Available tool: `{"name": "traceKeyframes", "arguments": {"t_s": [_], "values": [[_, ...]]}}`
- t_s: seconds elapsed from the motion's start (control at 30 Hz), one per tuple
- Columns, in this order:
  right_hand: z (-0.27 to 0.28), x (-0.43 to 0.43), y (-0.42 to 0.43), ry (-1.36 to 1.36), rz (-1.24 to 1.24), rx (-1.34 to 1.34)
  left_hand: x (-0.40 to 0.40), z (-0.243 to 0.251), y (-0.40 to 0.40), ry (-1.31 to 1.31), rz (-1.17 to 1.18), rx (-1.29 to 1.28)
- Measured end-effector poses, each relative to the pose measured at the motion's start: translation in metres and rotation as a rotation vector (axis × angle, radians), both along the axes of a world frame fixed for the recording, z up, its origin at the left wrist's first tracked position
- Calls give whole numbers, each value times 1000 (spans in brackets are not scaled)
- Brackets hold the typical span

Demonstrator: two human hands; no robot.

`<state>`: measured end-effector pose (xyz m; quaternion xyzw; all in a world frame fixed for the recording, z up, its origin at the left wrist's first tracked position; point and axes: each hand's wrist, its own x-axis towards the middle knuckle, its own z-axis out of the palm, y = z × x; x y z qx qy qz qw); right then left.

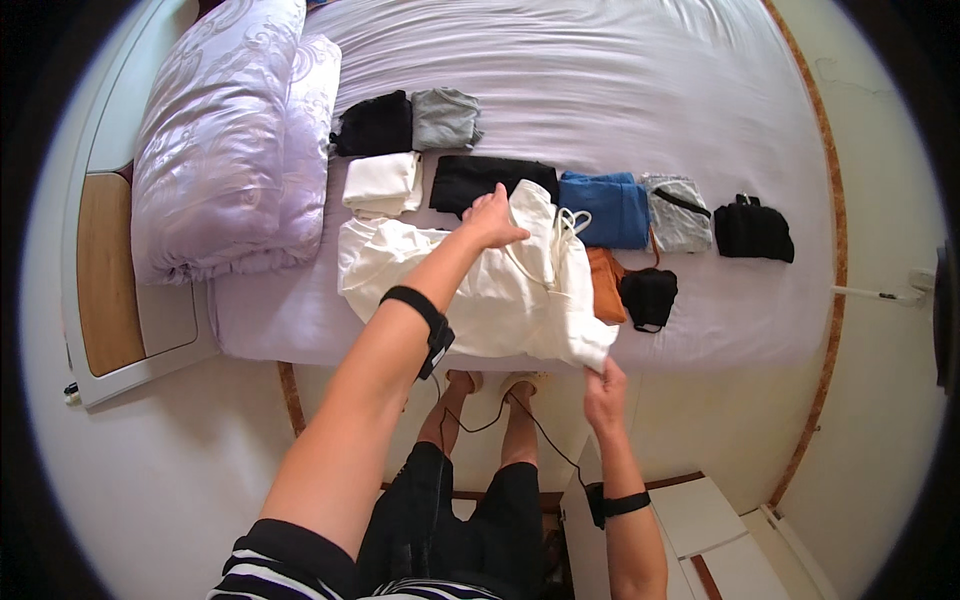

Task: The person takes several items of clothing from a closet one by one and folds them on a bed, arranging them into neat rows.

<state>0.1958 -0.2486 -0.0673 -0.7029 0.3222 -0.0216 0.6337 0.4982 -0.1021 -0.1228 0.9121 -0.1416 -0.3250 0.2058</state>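
Observation:
A white garment with drawstrings (480,300) lies spread along the near edge of the bed, probably a hooded top. At its lower right corner, my right hand (604,390) pinches the fabric between thumb and fingers. Over its upper part reaches my left hand (495,220), thumb spread away from the extended fingers and nothing visibly gripped. Whether those fingertips touch the cloth is hard to see. Just beyond the left hand is a folded black garment (480,176). The white fabric overlaps its near right part, and my left forearm hides some of the white garment.
Around it lie folded clothes: white (381,184), black (375,124), grey (446,118), blue (604,210), patterned grey (677,217), orange (606,281) and black (754,231). A small black bundle (649,296) touches the orange one. A rolled quilt (225,150) occupies the bed's left end.

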Motion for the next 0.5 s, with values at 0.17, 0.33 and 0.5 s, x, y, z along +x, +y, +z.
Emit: {"name": "traceKeyframes", "arguments": {"t_s": [0.17,0.33,0.5], "values": [[-4,-7,3,-175,459,-380,-1,5,-29,0,70,167],[-2,-4,-3,-79,402,-190,-7,18,-9,-31,119,-152],[4,-7,-28,35,199,52,-51,97,19,0,191,-566]]}}
